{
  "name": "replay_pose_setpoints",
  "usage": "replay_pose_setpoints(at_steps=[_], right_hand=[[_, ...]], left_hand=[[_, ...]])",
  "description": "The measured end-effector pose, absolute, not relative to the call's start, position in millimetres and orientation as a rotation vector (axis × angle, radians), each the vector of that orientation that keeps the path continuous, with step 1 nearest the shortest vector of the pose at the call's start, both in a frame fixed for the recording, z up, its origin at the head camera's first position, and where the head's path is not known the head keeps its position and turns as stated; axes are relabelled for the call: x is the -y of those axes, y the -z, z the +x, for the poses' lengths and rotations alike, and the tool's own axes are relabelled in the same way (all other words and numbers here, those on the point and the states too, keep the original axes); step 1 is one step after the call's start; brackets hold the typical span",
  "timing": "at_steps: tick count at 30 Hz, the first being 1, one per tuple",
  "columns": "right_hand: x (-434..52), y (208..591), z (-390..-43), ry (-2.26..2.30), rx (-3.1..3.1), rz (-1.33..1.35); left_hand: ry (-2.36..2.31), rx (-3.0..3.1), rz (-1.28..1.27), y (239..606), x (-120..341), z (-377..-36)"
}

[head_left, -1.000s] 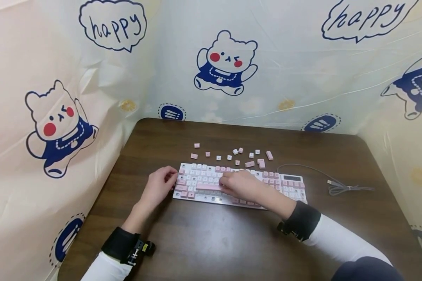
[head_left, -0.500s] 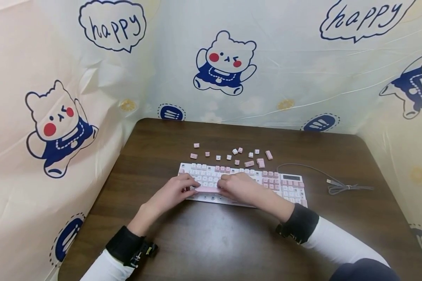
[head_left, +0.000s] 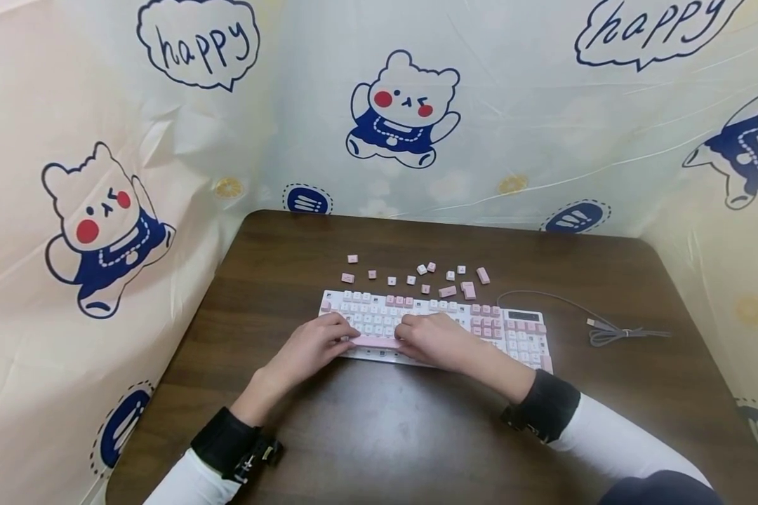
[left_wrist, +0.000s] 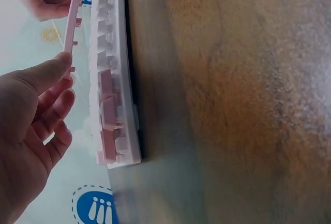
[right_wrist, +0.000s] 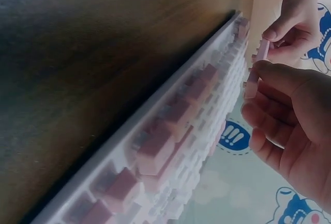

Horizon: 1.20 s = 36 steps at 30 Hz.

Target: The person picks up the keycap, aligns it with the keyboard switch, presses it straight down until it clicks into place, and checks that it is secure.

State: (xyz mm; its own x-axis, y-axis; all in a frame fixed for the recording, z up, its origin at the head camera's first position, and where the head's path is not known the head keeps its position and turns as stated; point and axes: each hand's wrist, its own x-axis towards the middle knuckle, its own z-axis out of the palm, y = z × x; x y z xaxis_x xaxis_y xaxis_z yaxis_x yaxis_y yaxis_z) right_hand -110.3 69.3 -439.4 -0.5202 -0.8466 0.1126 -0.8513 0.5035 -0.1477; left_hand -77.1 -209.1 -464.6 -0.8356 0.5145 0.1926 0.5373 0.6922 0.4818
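A pink and white keyboard [head_left: 518,335] lies on the dark wooden table [head_left: 379,435]. Both hands hold a long pink spacebar keycap [head_left: 375,341] just above its front row. My left hand [head_left: 318,344] pinches the keycap's left end [left_wrist: 71,25]. My right hand [head_left: 432,340] pinches its right end [right_wrist: 256,69]. In the wrist views the keycap stands off the keyboard [left_wrist: 111,79] with its stems showing, a gap between it and the keys [right_wrist: 196,110].
Several loose pink and white keycaps [head_left: 426,278] are scattered behind the keyboard. The keyboard's grey cable [head_left: 606,330] lies coiled to the right. A cartoon-bear plastic curtain [head_left: 404,112] walls the table on three sides.
My left hand moved from the keyboard's left edge to the spacebar's left end. Both hands now hold the keycap, lifted slightly off the keyboard.
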Motion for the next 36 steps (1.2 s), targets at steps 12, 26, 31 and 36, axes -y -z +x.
replay_pose_setpoints(at_steps=[12,26,31,36], right_hand=[[-70.0,453.7,-103.5,-0.315,2.739,1.507],[-64.2,462.2,-99.4,-0.243,2.711,1.506],[-63.6,461.6,-99.6,-0.245,2.704,1.482],[-62.2,460.7,-100.0,-0.249,2.717,1.478]], left_hand=[[0.757,2.91,-0.908,473.9,208.4,-76.3],[0.611,2.885,-0.94,480.4,206.4,-74.6],[0.614,2.88,-0.933,480.9,206.9,-73.7],[0.603,2.839,-0.946,481.1,207.2,-73.8]])
